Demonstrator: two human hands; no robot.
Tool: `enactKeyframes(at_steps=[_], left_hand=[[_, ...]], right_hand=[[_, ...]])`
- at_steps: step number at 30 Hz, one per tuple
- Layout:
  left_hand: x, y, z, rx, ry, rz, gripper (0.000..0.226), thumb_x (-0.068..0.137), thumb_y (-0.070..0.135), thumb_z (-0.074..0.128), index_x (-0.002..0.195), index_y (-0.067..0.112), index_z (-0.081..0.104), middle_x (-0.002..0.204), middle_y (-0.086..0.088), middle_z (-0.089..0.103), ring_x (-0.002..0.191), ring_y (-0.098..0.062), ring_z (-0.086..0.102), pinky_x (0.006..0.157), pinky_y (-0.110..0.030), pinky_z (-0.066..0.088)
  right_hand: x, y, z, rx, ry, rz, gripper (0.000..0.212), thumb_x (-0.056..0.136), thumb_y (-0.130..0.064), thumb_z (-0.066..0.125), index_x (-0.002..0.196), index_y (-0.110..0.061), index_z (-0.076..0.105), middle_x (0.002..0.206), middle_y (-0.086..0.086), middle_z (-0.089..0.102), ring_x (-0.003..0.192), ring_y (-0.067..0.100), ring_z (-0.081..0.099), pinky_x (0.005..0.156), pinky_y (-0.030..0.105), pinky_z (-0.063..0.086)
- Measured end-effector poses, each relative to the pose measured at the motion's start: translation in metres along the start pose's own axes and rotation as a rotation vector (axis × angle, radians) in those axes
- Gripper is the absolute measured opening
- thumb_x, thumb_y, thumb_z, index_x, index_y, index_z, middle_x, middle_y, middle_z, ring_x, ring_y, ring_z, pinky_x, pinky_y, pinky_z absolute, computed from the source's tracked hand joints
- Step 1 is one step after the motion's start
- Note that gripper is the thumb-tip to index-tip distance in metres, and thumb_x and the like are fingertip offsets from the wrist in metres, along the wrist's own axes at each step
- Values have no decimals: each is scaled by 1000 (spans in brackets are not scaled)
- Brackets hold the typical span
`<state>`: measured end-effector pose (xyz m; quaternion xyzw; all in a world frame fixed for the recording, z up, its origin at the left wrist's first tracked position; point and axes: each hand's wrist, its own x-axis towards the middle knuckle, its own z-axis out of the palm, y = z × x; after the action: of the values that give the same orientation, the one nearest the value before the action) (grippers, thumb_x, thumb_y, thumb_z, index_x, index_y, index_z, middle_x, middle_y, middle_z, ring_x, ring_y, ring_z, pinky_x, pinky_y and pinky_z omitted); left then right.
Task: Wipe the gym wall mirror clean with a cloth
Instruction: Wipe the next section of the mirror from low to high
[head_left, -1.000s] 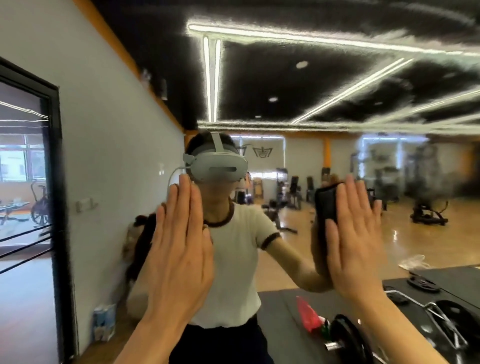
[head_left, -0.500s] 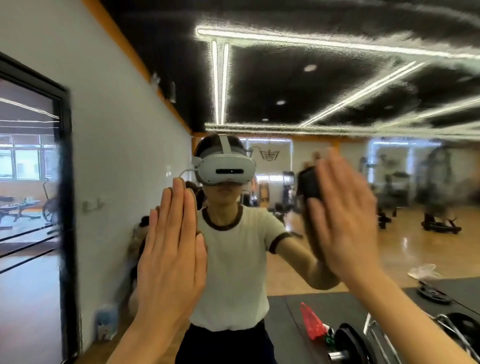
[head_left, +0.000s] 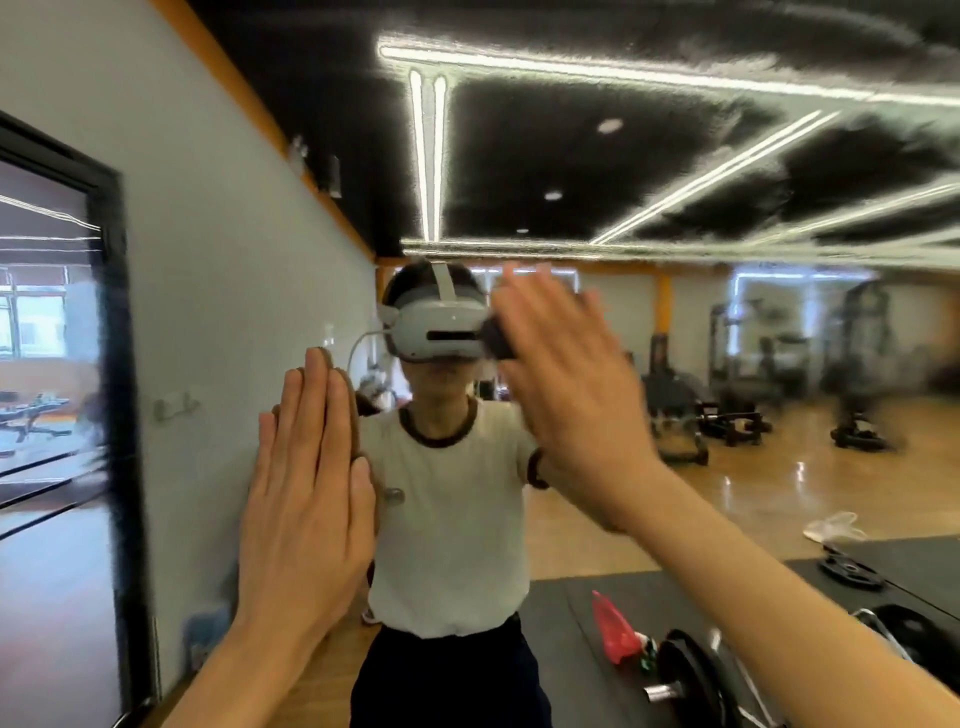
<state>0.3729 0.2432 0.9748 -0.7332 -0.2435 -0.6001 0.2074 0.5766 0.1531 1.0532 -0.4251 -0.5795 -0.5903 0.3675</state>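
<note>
The large frameless wall mirror (head_left: 727, 364) is filling nearly the whole view and is reflecting a gym hall with a black ceiling, white strip lights and a wooden floor. On the left a white side wall (head_left: 208, 260) is running away from the viewer, with a black-framed doorway (head_left: 111, 415) set in it. The person's reflection (head_left: 447, 509), in a white short-sleeved shirt with dark trim, is standing at the centre of the glass and is wearing a white head-mounted camera unit (head_left: 436, 330). Black floor mats (head_left: 571, 623) are lying at the lower right, carrying a black weight plate on a bar (head_left: 685, 675) and a red plastic bag (head_left: 615, 636) just beside it; further dark gym machines are showing blurred in the background. The left hand (head_left: 306, 499) is lying flat against the mirror with fingers straight and together, its grip released and holding nothing. The right hand (head_left: 566, 400) is raised higher, at the level of the reflected headset, with fingers extended and spread; it is pressing a small dark cloth (head_left: 496, 338) against the glass under its palm, so its grip is likewise released rather than clenched. Only the left edge of the cloth is showing past the fingers; the rest is hidden behind the hand. The right hand is appearing motion-blurred.
</note>
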Motion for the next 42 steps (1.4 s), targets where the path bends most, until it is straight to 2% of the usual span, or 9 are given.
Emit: enactKeyframes(at_steps=[7, 10, 13, 17, 23, 27, 32, 37, 42], left_hand=[[4, 37, 12, -33, -2, 44, 62, 103, 19, 28, 161, 8, 9, 169, -11, 8, 156, -19, 2, 126, -31, -4], [8, 61, 27, -63, -2, 59, 62, 102, 11, 33, 160, 4, 12, 169, -13, 8, 156, -22, 3, 126, -33, -5], [9, 69, 34, -52, -7, 41, 66, 101, 8, 38, 160, 5, 8, 169, -10, 3, 157, -21, 2, 126, -34, -5], [10, 70, 34, -68, -18, 28, 62, 103, 14, 31, 161, 4, 9, 170, -7, 0, 157, -21, 0, 126, -31, -6], [10, 70, 37, -31, -4, 32, 65, 101, 14, 30, 161, 8, 4, 170, -5, -3, 157, -22, 0, 126, -31, -6], [10, 70, 38, -26, 17, 34, 65, 100, 12, 31, 160, 6, 7, 169, 1, -9, 157, -18, -2, 126, -31, -6], [9, 70, 37, -7, 3, 35, 64, 101, 14, 30, 160, 4, 9, 169, -4, -3, 157, -20, 0, 126, -31, -5], [9, 68, 39, 10, 3, 31, 63, 102, 17, 28, 160, 4, 9, 169, -4, -3, 157, -19, 0, 126, -30, -5], [8, 70, 40, 14, 0, 25, 64, 102, 20, 28, 160, 5, 8, 169, -5, -2, 157, -19, -1, 126, -30, -5]], right_hand=[[-42, 61, -25, -65, 255, 677, 50, 109, -18, 35, 156, -4, 28, 165, 12, 23, 154, 15, 10, 125, 26, -2], [-43, 65, 53, -193, -57, 607, 65, 106, -25, 49, 159, -4, 18, 168, 14, 9, 155, 8, -1, 127, 34, -2], [-45, 38, 68, -232, -319, 256, 70, 106, -42, 37, 162, -18, 3, 169, 7, -8, 156, 24, -9, 126, 48, 6], [-37, 31, -36, -1, 14, 133, 49, 100, -12, 46, 148, -1, 42, 154, 21, 40, 148, 25, 26, 122, 25, 8], [-80, 77, -39, -72, 197, 781, 53, 108, -24, 27, 157, -6, 24, 165, 9, 21, 154, 22, 12, 126, 37, -3], [-68, -14, -1, -79, 87, 418, 70, 89, 1, 57, 152, -4, 26, 158, 13, 28, 150, 24, 16, 125, 31, -8], [-105, 3, -16, -109, -176, -29, 55, 106, -23, 43, 156, -10, 22, 164, 5, 20, 155, 21, 11, 126, 38, 5], [-150, 96, -57, -98, -38, 507, 53, 110, -32, 22, 156, -7, 24, 164, 6, 21, 155, 15, 6, 126, 37, 2], [-123, 51, -33, -74, 163, 787, 51, 107, -23, 34, 153, 0, 32, 162, 17, 27, 152, 30, 19, 125, 45, 5]])
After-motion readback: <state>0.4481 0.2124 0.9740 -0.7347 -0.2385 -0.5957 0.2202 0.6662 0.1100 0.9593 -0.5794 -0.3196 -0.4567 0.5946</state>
